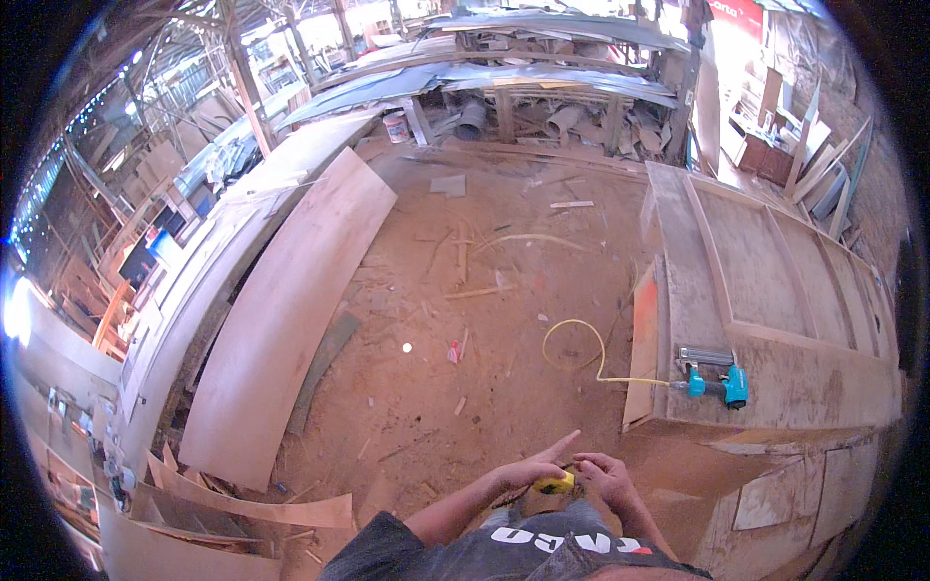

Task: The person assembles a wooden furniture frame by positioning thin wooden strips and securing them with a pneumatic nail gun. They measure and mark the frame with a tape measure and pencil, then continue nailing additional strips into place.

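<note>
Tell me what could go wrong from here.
The thin yellow hose on the teal-and-black nail gun loops off the brown wooden bench; a snag might drag the gun over the edge.

Loose pale wood strips on the reddish-brown dirt floor might trip someone, especially with attention on the small yellow object by the person's left hand and right hand.

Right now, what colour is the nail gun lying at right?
The nail gun is mainly teal, clearest in head view.
</note>
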